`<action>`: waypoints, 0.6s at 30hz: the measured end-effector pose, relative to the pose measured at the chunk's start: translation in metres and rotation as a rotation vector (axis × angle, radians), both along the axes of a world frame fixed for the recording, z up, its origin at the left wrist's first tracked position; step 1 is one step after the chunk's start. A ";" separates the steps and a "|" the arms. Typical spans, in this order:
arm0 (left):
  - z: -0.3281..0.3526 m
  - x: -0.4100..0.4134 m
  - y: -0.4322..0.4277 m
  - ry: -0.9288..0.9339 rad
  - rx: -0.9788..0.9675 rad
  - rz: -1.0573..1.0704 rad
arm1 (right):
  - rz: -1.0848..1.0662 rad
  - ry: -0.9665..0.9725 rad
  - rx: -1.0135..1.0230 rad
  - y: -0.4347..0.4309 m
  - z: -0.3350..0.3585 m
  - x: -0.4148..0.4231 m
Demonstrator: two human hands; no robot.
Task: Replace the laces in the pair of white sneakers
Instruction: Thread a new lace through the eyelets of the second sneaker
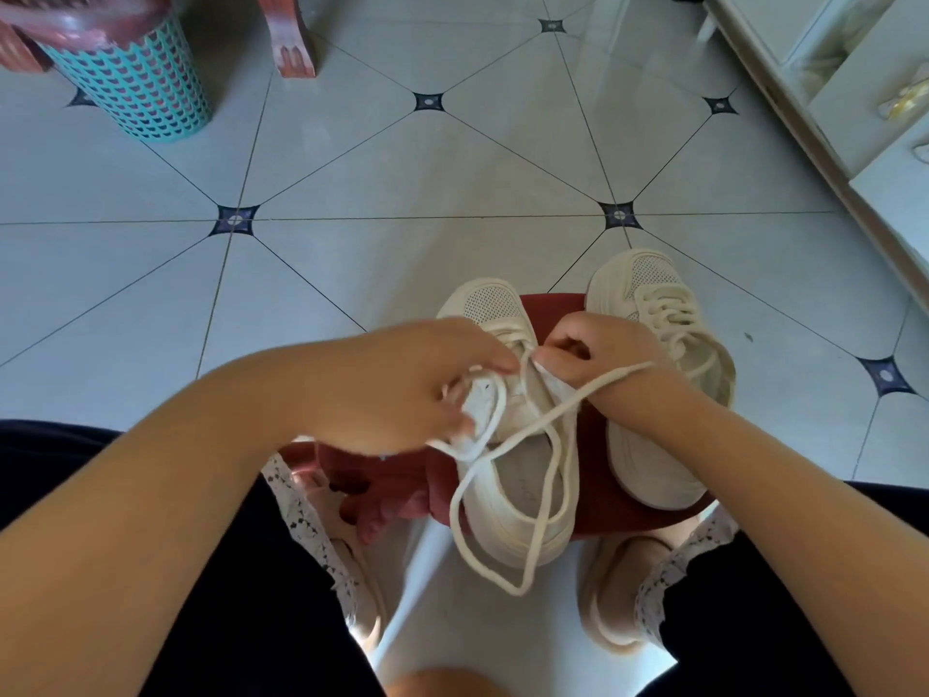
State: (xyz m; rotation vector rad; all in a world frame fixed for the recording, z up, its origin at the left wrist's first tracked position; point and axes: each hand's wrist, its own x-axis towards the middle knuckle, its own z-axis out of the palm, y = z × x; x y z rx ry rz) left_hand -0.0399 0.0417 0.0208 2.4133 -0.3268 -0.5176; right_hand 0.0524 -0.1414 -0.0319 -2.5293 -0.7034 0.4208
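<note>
The left hand [402, 389] and right hand [603, 359] both pinched the lace [616, 374] over the centre sneaker [495, 301]. Slack draped across the right wrist might snag and unthread it.

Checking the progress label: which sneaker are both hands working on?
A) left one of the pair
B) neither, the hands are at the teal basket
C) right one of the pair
A: the left hand grips the left sneaker and the right hand pinches its loose lace at the eyelets; the right sneaker lies alongside, already laced.
</note>
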 end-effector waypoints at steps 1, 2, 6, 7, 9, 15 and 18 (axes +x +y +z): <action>0.002 0.002 0.004 0.000 -0.022 0.106 | 0.026 0.015 -0.008 -0.001 0.003 0.001; 0.002 0.006 0.006 -0.002 -0.064 0.229 | 0.056 0.033 -0.013 -0.004 0.006 0.003; -0.004 0.013 0.008 -0.067 -0.098 0.492 | 0.110 0.082 -0.004 -0.007 0.018 0.007; -0.005 0.013 0.008 -0.061 -0.111 0.516 | 0.121 0.087 -0.011 -0.007 0.020 0.007; -0.008 0.013 0.008 -0.068 -0.079 0.522 | 0.169 0.124 -0.055 -0.008 0.027 0.010; -0.022 0.017 0.007 -0.233 0.137 0.495 | 0.059 -0.008 0.077 -0.005 0.043 0.013; -0.025 0.023 0.005 -0.194 0.094 0.477 | 0.086 -0.009 0.163 0.013 0.041 -0.004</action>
